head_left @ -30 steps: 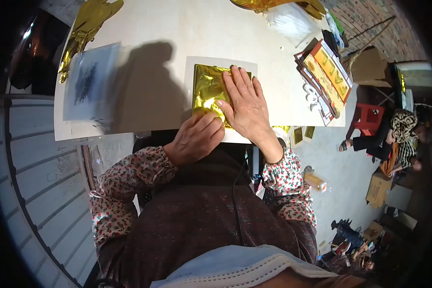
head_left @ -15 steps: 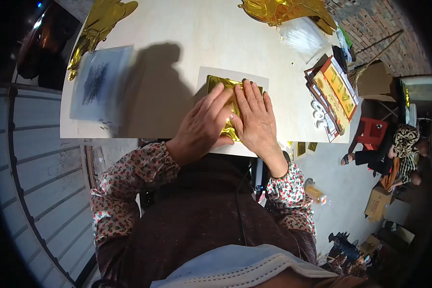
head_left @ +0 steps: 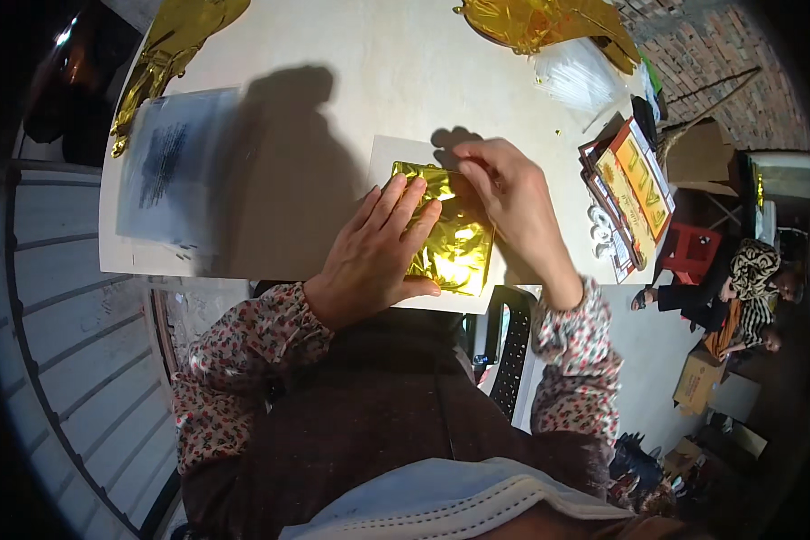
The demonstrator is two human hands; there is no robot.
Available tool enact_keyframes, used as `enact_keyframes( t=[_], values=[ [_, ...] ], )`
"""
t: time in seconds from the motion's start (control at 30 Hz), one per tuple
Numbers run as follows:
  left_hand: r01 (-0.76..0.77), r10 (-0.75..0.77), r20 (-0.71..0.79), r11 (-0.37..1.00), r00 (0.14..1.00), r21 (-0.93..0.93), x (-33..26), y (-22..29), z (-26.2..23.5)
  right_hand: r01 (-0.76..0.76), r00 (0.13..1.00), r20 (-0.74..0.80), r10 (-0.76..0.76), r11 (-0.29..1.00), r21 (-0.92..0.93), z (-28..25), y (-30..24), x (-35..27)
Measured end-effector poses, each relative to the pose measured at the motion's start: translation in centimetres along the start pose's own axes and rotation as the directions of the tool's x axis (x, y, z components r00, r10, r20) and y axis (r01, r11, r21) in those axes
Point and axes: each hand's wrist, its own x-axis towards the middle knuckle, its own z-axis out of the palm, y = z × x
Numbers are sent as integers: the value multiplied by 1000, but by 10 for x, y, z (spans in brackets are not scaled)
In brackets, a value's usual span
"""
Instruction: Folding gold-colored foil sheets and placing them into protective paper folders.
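A folded gold foil balloon [head_left: 454, 243] lies as a shiny rectangle on a pale card [head_left: 387, 153] at the table's front edge. My left hand [head_left: 373, 238] rests on the left part of the foil, fingers stretched out and slightly apart. At the foil's far right edge, my right hand [head_left: 517, 193] is closed, thumb and forefinger pinched together. Those fingertips meet the far edge of the foil; how much they grip is partly hidden.
Clear plastic sleeves [head_left: 175, 171] lie at the left, below loose gold foil [head_left: 175, 45]. More gold foil [head_left: 549, 27] and a bag of clear straws [head_left: 580, 81] are at the far right. Printed cards [head_left: 634, 184] are stacked by the right edge; a red stool [head_left: 693, 250] stands beyond.
My right hand has lifted off the foil's surface and moved up and right, closing into a pinch at the far edge. My left hand has settled flatter on the foil.
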Motion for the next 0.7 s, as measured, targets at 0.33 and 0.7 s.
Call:
enact_keyframes(
  t=[0.33,0.7],
  values=[
    [14,-15,-17,998,1000,-64,1,-1,3,-144,880,452,145,989,-36,-4,0,36],
    [7,-9,-29,997,1000,-72,0,-1,2,85,957,291,-9,965,-248,7,0,22]
  ],
)
